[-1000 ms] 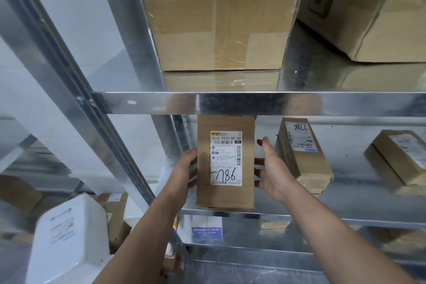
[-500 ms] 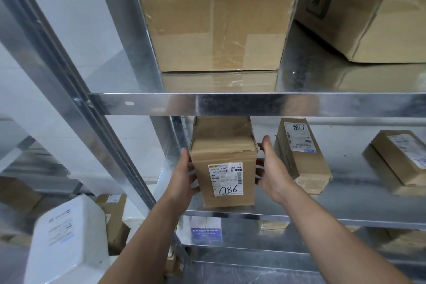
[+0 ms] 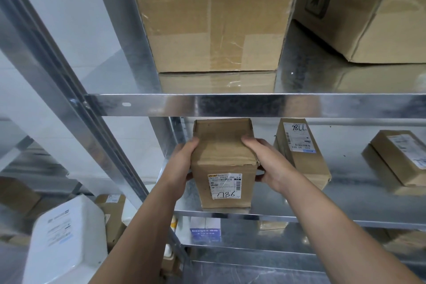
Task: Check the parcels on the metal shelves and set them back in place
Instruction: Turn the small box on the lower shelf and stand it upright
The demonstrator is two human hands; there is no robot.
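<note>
While left hand and right hand grip the parcel with curled fingers at the front edge of the shelf, better push it in squarely.

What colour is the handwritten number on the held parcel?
Black, on the white paper label of the brown cardboard parcel; head view.

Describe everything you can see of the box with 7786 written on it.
The 7786 parcel is a tall brown cardboard box, with a creased, rumpled top. A white shipping label with barcodes and handwritten 7786 sits on its front face. It stands upright near the front edge of the metal shelf. The left hand and right hand grip its upper sides, fingers curled over the top.
</note>
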